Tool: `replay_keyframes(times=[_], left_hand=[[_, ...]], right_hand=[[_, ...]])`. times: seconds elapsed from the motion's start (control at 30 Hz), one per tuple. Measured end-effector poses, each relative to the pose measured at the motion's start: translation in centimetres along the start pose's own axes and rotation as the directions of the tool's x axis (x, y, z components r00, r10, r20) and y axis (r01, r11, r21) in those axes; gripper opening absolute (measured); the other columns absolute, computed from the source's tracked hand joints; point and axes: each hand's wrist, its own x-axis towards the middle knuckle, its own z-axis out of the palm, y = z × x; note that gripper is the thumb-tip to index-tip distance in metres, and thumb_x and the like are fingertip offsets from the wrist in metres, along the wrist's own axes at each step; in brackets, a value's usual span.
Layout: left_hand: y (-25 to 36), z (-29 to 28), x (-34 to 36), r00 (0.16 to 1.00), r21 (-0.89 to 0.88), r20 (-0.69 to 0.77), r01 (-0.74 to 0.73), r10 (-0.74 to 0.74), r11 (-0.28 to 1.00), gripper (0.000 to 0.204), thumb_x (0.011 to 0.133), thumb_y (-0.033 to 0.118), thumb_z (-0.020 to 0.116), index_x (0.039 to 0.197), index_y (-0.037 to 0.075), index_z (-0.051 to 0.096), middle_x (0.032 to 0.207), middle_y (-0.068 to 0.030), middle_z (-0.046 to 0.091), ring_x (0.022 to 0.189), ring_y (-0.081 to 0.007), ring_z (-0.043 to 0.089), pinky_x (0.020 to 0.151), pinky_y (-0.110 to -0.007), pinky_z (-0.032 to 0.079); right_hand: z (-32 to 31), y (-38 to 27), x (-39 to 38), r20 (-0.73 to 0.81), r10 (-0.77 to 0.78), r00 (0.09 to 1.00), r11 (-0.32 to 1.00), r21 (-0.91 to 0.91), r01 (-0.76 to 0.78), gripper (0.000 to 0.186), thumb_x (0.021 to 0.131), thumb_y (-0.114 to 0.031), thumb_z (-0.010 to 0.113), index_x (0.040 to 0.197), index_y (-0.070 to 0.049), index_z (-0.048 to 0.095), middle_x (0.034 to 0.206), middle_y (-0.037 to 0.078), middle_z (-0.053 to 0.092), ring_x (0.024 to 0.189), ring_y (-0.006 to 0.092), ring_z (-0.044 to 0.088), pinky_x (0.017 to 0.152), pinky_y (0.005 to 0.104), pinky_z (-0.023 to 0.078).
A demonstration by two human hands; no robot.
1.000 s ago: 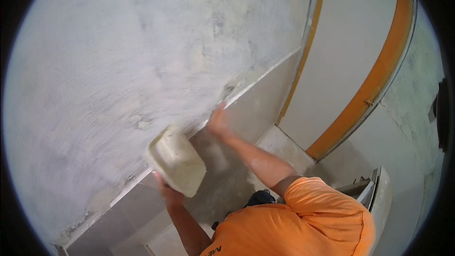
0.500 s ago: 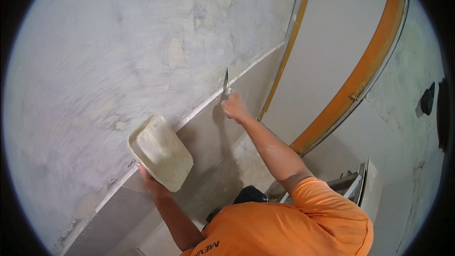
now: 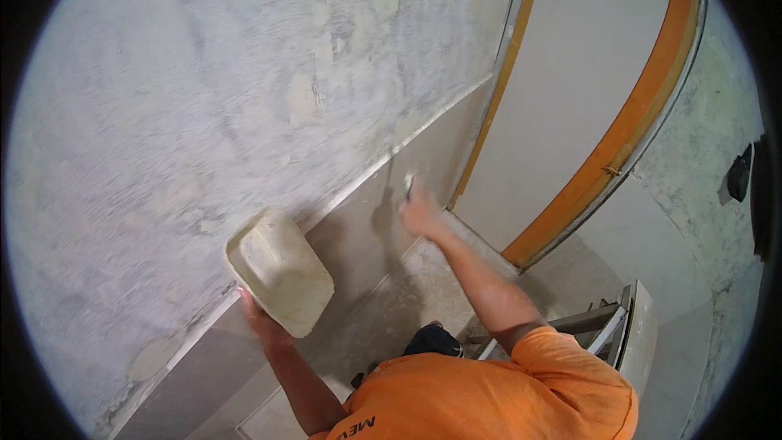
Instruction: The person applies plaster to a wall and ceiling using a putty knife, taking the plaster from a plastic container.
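My left hand (image 3: 265, 318) grips a cream plastic tub (image 3: 285, 273) by its lower left side. The tub is tilted, its hollow toward the wall, with pale smears of paste inside. My right hand (image 3: 422, 213), blurred by motion, is closed around a putty knife (image 3: 409, 185). Little of the blade shows. That hand is in front of the tiled lower wall (image 3: 358, 224), right of the tub and apart from it. Above the tiles is a patchy grey-white plastered wall (image 3: 204, 81), with a thin white ledge (image 3: 362, 179) along the join.
To the right, a pale door panel (image 3: 578, 81) stands beside an orange-brown frame strip (image 3: 652, 85). A folded metal frame (image 3: 599, 322), perhaps a ladder, leans at lower right by my shoulder. A small black object (image 3: 739, 173) is at the far right wall.
My right hand has moved down and slightly right, taking the putty knife off the ledge line. The tub has shifted slightly down and right in my left hand.
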Motion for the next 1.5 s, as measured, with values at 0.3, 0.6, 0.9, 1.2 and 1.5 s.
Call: replay_keyframes(times=[0.3, 0.6, 0.9, 1.2, 1.5], left_hand=[[0.0, -1.6, -0.7, 0.999, -0.041, 0.023, 0.033, -0.032, 0.999, 0.067, 0.106, 0.054, 0.027, 0.152, 0.007, 0.037, 0.146, -0.0120, 0.051, 0.131, -0.0304, 0.052, 0.109, -0.045, 0.044], [0.2, -0.7, -0.1, 1.000, 0.030, 0.011, 0.028, -0.028, 0.999, 0.064, 0.107, 0.052, 0.028, 0.151, 0.007, 0.039, 0.144, -0.0116, 0.052, 0.128, -0.0288, 0.056, 0.106, -0.045, 0.047], [1.5, -2.7, -1.2, 0.998, -0.163, -0.024, 0.053, -0.058, 0.985, 0.059, 0.107, 0.046, 0.036, 0.150, 0.005, 0.039, 0.138, -0.0131, 0.056, 0.120, -0.0287, 0.061, 0.098, -0.044, 0.055], [3.9, -4.8, -2.1, 0.967, 0.142, 0.073, -0.251, 0.243, 0.957, 0.060, 0.109, 0.046, 0.030, 0.151, 0.003, 0.037, 0.143, -0.0140, 0.052, 0.128, -0.0276, 0.054, 0.105, -0.043, 0.047], [8.4, -8.8, -7.9, 0.861, 0.082, -0.405, -0.300, 0.307, 0.950, 0.061, 0.108, 0.047, 0.032, 0.150, 0.002, 0.039, 0.145, -0.0149, 0.050, 0.128, -0.0295, 0.054, 0.106, -0.043, 0.047]], right_hand=[[8.4, -6.9, -1.7, -0.079, -0.294, 0.952, 0.955, 0.010, 0.296, 0.063, 0.083, -0.002, 0.055, 0.133, 0.027, 0.029, 0.097, 0.041, 0.061, 0.092, 0.0536, 0.063, 0.080, 0.0559, 0.051], [0.6, -0.9, -2.3, 0.006, -0.055, 0.998, 0.997, 0.062, 0.054, 0.038, 0.088, -0.009, 0.053, 0.125, 0.002, 0.048, 0.103, 0.037, 0.062, 0.106, 0.0512, 0.060, 0.090, 0.0582, 0.047], [10.1, -6.1, -5.0, 0.239, -0.174, 0.955, 0.978, -0.069, 0.195, 0.064, 0.092, -0.015, 0.054, 0.142, 0.017, 0.031, 0.132, 0.041, 0.051, 0.126, 0.0488, 0.053, 0.107, 0.0523, 0.042], [2.8, 2.5, -3.4, -0.035, -0.117, 0.993, 0.986, 0.119, 0.120, 0.052, 0.091, -0.014, 0.055, 0.135, 0.009, 0.042, 0.092, 0.026, 0.065, 0.068, 0.0364, 0.066, 0.058, 0.0440, 0.054], [8.1, -12.6, -10.1, 0.358, -0.332, 0.872, 0.933, -0.012, 0.360, 0.065, 0.093, -0.015, 0.054, 0.143, 0.015, 0.026, 0.113, 0.035, 0.058, 0.101, 0.0431, 0.064, 0.073, 0.0505, 0.053]])
